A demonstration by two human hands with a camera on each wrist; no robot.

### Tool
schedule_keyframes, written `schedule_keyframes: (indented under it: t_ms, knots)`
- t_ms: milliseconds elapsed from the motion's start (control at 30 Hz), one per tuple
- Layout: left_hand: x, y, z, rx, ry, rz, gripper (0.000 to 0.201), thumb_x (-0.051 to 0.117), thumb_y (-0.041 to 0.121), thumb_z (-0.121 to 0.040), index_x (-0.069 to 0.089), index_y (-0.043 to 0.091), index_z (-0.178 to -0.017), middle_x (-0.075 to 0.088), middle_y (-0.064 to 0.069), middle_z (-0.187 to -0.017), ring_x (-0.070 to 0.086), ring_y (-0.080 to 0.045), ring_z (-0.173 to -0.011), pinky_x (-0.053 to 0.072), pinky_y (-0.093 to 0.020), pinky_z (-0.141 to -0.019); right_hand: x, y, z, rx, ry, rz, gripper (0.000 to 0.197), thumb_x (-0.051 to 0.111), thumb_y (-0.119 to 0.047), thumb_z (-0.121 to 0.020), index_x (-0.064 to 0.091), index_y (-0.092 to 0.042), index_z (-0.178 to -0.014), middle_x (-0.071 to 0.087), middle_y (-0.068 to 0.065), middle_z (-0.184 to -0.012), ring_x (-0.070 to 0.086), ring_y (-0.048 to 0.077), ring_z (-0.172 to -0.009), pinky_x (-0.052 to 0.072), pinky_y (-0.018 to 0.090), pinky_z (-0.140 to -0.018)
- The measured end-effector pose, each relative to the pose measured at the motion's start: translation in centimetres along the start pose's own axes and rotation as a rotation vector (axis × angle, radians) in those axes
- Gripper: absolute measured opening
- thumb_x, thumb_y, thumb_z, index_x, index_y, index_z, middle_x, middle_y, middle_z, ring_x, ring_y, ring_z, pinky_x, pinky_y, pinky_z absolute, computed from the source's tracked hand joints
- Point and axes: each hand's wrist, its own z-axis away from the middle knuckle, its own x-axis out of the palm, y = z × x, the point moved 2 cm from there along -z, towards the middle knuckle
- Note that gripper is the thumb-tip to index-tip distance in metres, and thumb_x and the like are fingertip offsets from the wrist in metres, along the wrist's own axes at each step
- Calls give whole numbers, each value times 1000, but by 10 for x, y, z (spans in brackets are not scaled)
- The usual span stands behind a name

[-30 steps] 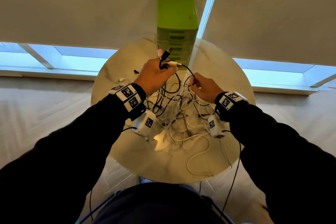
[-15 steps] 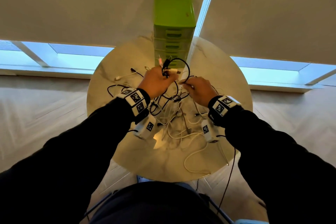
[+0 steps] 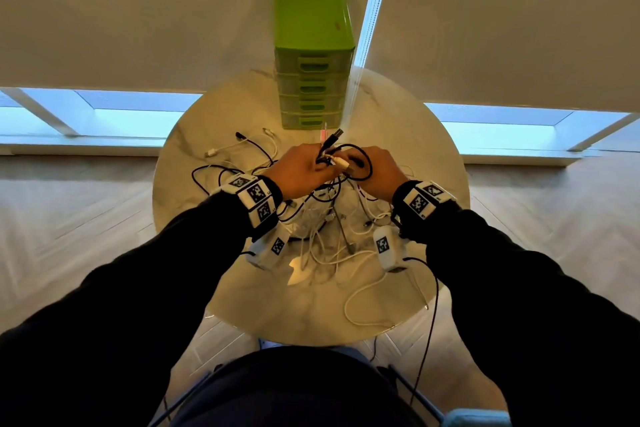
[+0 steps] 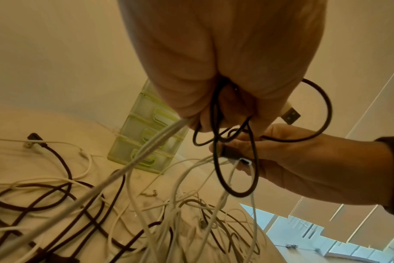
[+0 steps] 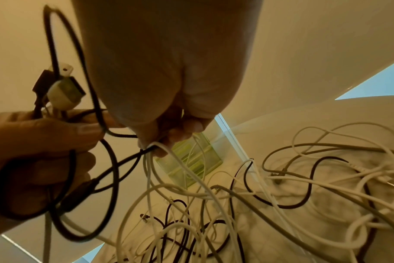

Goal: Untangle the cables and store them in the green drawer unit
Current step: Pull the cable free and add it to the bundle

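Note:
Above the tangle of black and white cables (image 3: pixel 325 236) on the round marble table (image 3: pixel 408 135), my left hand (image 3: pixel 304 172) grips a bundle of cable ends. A black USB plug (image 3: pixel 334 137) and a white USB plug (image 4: pixel 290 113) stick out of it. My right hand (image 3: pixel 375 172) is close beside it. It pinches a black cable (image 3: pixel 367 166) that loops between both hands, along with some white strands (image 5: pixel 151 160). The green drawer unit (image 3: pixel 311 55) stands at the table's far edge, just beyond the hands, with all its drawers closed.
More cable ends (image 3: pixel 242 140) lie spread on the table left of the hands. A white cable loop (image 3: pixel 360 305) hangs near the table's near right edge. Roller blinds and low windows are behind the table. Wooden floor lies on both sides.
Both hands have drawn together until they almost touch. The black cable now forms a small loop between them. The bundle of plugs stays in my left hand.

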Motion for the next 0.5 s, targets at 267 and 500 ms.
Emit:
schedule_keyframes:
  t_ms: [267,500]
  knots:
    - [1,-16,11,44,-87,-219,23,54,31,-102,65,13,-113,61,2,-88,59,-21,-82,40,-30,-71,-3,0,2,90,-24,-118,18,59,-39,-97,70,-27,-89,66,-10,-73,58,7,-68,47,27,-68]
    - [3,-22,7,-96,36,-118,23,54,29,-101,60,16,-119,70,-8,-99,65,-27,-91,50,-37,-79,-3,-3,5,74,13,-230,11,63,-35,-94,67,-25,-95,71,-7,-82,67,13,-78,57,38,-78]
